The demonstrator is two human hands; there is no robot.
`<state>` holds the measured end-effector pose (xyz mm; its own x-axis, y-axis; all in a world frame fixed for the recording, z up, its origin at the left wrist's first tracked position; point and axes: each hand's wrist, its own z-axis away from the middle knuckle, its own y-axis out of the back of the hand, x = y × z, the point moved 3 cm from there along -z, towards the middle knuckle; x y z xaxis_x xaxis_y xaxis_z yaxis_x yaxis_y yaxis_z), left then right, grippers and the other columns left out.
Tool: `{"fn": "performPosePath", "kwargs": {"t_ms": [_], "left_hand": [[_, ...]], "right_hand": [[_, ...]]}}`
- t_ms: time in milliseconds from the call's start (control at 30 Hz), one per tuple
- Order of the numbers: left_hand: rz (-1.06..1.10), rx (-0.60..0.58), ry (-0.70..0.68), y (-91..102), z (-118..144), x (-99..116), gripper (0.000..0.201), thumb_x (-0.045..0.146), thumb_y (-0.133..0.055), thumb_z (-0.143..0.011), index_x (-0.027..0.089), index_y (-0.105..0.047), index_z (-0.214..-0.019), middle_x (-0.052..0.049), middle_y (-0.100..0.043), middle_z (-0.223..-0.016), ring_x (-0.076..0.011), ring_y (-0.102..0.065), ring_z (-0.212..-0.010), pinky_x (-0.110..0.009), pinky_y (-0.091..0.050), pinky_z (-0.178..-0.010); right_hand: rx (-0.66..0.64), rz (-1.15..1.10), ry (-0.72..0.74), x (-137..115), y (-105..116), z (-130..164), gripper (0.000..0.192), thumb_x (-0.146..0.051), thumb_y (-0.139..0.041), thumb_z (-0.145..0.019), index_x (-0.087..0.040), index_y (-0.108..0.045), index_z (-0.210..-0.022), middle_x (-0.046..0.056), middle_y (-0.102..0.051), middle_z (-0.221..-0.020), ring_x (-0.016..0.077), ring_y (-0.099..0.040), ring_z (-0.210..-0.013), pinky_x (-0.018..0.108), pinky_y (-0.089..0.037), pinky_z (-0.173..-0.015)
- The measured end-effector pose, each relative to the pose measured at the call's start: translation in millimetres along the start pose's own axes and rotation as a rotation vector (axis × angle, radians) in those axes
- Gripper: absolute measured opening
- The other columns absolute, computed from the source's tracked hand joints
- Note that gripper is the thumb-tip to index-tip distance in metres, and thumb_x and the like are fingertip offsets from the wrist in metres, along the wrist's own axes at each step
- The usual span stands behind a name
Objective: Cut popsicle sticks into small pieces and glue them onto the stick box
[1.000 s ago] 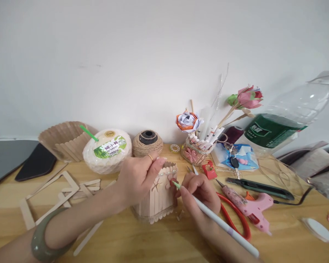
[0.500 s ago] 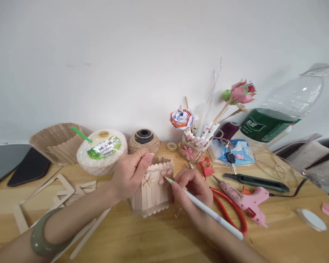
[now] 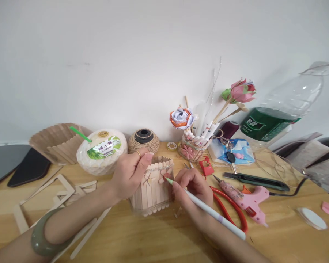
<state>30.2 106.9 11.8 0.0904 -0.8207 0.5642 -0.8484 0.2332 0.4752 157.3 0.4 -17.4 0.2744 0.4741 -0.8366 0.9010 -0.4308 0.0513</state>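
Observation:
A small box of upright wooden craft sticks (image 3: 152,193) stands on the table, with twine round its upper and lower edges. Two flower shapes show on its front; the right flower (image 3: 162,178) is partly coloured reddish. My left hand (image 3: 131,170) is closed on the box's upper left rim, thumb on top; its other fingers are hidden behind. In my right hand (image 3: 193,188) is a white marker pen (image 3: 214,212) with a light green tip end, pinched between thumb and fingers. The tip is at the right flower.
Loose craft sticks (image 3: 63,191) lie on the left. Behind stand a wrapped coconut (image 3: 102,151), a twine spool (image 3: 144,141) and a decorated pen holder (image 3: 192,151). Red-handled pliers (image 3: 231,210), a pink glue gun (image 3: 253,202), a utility knife (image 3: 256,182) and a large bottle (image 3: 274,120) are right.
My right hand and the marker pen have shifted very slightly at the right flower. My left hand stays on the box, which has not visibly moved.

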Motion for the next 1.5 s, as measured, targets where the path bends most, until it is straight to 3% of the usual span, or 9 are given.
{"fn": "performPosePath", "kwargs": {"t_ms": [267,767,1133,1267,1500], "left_hand": [[-0.008,-0.003,0.006,-0.5,-1,-1,0.031,0.019,-0.037,-0.09,0.02,-0.042,-0.06,0.007,-0.035,-0.045,-0.0079,-0.036,-0.039,-0.02,-0.03,-0.04],[-0.004,-0.001,-0.021,-0.4,-2,1,0.029,0.016,-0.037,-0.089,0.018,-0.043,-0.061,0.007,-0.038,-0.047,-0.0065,-0.038,-0.04,-0.017,-0.031,-0.041],[-0.027,0.01,-0.036,1.7,0,-2,0.029,0.016,-0.036,-0.089,0.018,-0.045,-0.062,0.007,-0.039,-0.047,-0.0073,-0.039,-0.04,-0.018,-0.032,-0.042],[-0.075,0.035,-0.104,0.4,0,-8,0.031,0.017,-0.034,-0.09,0.019,-0.046,-0.062,0.006,-0.042,-0.045,-0.0081,-0.04,-0.039,-0.019,-0.032,-0.04],[-0.096,0.093,-0.334,-1.9,1,-11,0.036,0.025,-0.029,-0.096,0.019,-0.047,-0.064,0.003,-0.05,-0.046,-0.0106,-0.046,-0.04,-0.021,-0.035,-0.042]], "right_hand": [[-0.029,-0.028,-0.01,2,0,-1,0.022,-0.016,-0.054,-0.084,-0.023,-0.042,-0.066,-0.004,-0.05,-0.06,0.0109,-0.046,-0.052,0.034,-0.053,-0.068],[0.013,0.052,-0.022,1,3,-1,0.021,-0.019,-0.056,-0.082,-0.023,-0.042,-0.067,-0.004,-0.049,-0.061,0.0109,-0.046,-0.051,0.024,-0.041,-0.048],[0.052,0.145,0.018,-4,10,-3,0.022,-0.015,-0.055,-0.078,-0.022,-0.04,-0.064,-0.004,-0.047,-0.057,0.0107,-0.043,-0.05,0.023,-0.035,-0.047],[0.169,0.077,0.025,-4,14,-5,0.02,-0.014,-0.056,-0.08,-0.022,-0.042,-0.067,-0.005,-0.048,-0.061,0.0102,-0.043,-0.052,0.022,-0.032,-0.047],[0.26,-0.009,0.009,2,21,-5,0.018,-0.016,-0.06,-0.081,-0.022,-0.046,-0.072,-0.005,-0.047,-0.068,0.0113,-0.041,-0.06,0.024,-0.033,-0.054]]}}
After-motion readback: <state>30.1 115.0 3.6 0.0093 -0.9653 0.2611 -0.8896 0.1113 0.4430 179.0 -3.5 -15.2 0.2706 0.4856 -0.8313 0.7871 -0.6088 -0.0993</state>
